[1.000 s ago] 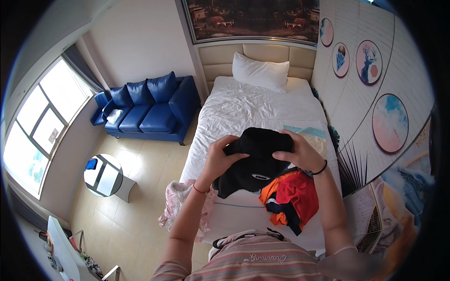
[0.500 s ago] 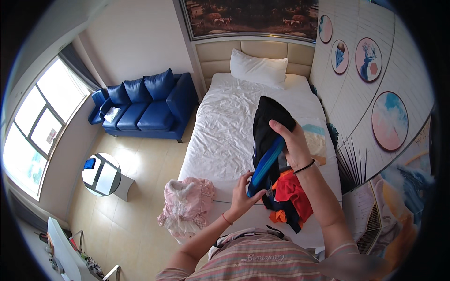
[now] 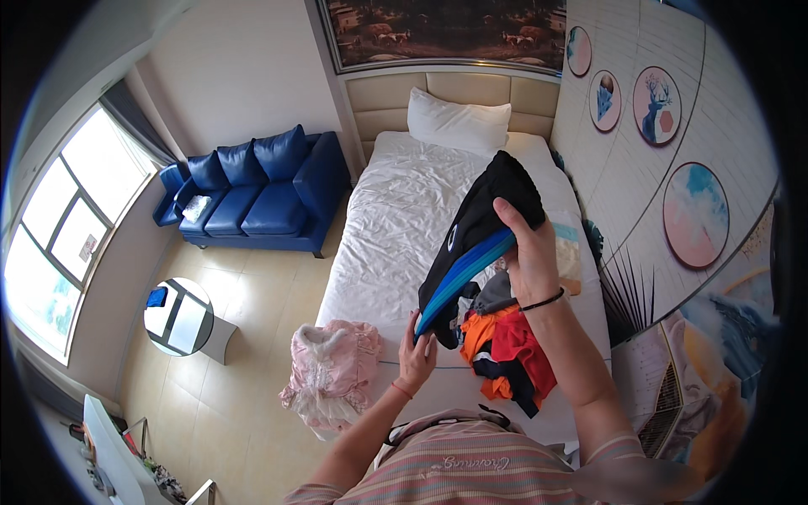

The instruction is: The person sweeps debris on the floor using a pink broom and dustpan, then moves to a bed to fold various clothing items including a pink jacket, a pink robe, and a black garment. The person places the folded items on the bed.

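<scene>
A black garment with blue stripes [image 3: 476, 220] is stretched above the bed between my two hands; its exact kind does not show. My right hand [image 3: 532, 252] grips its upper right part, thumb on top. Down at the lower left end, my left hand [image 3: 417, 357] pinches the striped edge. Beneath lies a loose heap of clothes [image 3: 520, 353] in red, orange, dark blue and grey, partly covered by my right forearm and the garment. A pink padded child's jacket with a fluffy white collar [image 3: 335, 362] lies at the near left corner of the bed.
The bed [image 3: 370, 252] has a rumpled white sheet and a white pillow [image 3: 459, 119] at its head. Left of it stand a blue sofa [image 3: 278, 206] and a round glass-topped table [image 3: 179, 316]. A decorated white wall [image 3: 627, 168] runs along the right side.
My left hand has moved left and pulled the garment's lower end outward, so it is stretched longer. The garment's upper end has shifted right, and more of the clothes heap shows.
</scene>
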Tool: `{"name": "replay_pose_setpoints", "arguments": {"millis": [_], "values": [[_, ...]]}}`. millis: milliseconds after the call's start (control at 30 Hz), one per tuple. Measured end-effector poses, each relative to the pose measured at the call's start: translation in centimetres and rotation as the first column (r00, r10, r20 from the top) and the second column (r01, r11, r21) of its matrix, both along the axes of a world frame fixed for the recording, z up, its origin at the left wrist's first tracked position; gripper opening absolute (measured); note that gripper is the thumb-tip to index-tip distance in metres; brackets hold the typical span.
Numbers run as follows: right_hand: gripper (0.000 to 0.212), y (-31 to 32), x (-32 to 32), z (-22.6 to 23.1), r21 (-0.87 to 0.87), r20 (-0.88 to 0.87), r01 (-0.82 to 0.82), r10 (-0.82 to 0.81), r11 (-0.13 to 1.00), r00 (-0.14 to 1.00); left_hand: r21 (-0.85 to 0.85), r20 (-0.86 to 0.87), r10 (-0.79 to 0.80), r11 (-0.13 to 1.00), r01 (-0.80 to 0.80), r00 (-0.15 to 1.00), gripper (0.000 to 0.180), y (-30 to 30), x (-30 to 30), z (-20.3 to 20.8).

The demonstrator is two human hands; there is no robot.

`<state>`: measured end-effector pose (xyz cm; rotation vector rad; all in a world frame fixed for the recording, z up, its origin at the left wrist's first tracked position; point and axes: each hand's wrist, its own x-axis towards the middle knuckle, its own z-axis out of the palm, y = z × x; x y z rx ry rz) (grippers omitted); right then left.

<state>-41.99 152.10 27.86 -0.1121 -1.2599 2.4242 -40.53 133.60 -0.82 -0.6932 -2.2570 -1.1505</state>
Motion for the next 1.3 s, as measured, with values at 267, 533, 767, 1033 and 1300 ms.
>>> {"name": "replay_pose_setpoints", "arguments": {"millis": [267, 533, 767, 1033, 1300], "values": [[0.038, -3.9, 0.5, -0.9, -0.11, -0.056, 0.067, -0.074, 0.992, 0.996, -0.001, 0.222, 0.205, 0.978, -0.21, 0.953, 0.041, 4.6, -0.6, -1.6], [0.043, 9.8, -4.0, -3.9, 0.369, -0.231, 0.718, -0.69, 0.591, 0.686, 0.403, 0.737, -0.499, 0.866, 0.296, 0.455, 0.02, -3.0, -1.8, 5.2], [0.058, 16.0, -3.1, -10.1, 0.894, -0.176, 0.417, -0.727, 0.165, 0.664, 0.986, 0.135, -0.971, 0.112, -0.126, 0.195, 0.061, -5.6, 1.5, 10.0], [0.043, 6.9, 3.2, -9.8, 0.954, -0.199, 0.247, -0.256, 0.17, 0.946, 0.923, 0.109, -0.983, 0.046, -0.383, 0.145, 0.066, -4.3, 3.9, 13.1], [0.013, -2.4, 8.5, -9.1, 0.928, -0.298, 0.264, 0.096, 0.262, 0.95, 0.923, 0.265, -0.962, 0.232, -0.308, 0.07, 0.074, -3.0, 4.9, 13.7]]}}
